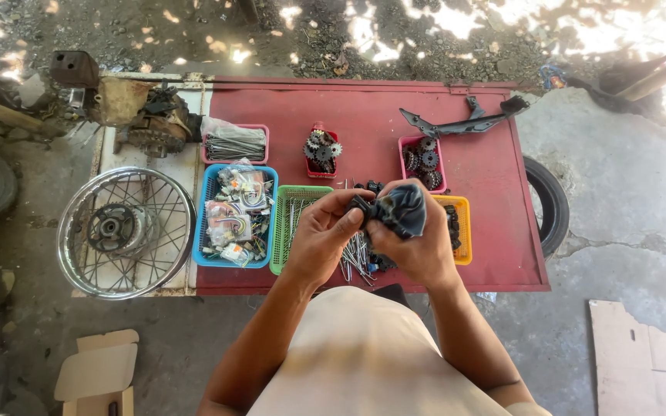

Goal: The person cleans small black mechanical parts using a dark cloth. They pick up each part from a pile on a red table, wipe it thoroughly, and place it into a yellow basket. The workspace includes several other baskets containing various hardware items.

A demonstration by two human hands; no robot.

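- Both hands meet just above the near edge of the dark red metal panel (495,177): the left hand (321,235) pinches a small dark metal part (360,206) between thumb and fingertips, while the right hand (418,239) is closed around a crumpled dark blue-grey rag (402,208) pressed against that part.
- Directly under the hands lies a loose heap of thin steel spokes and small fittings (358,258), unsorted.
- By the look of it the wiping is partway through: pink baskets of toothed gears (424,162) and of bundled spokes (233,145) already sit filled, as does the blue basket of wiring connectors (234,216).
- A green mesh basket (290,223) holds few pieces.
- At far left rests a spoked chrome wheel rim (125,231).
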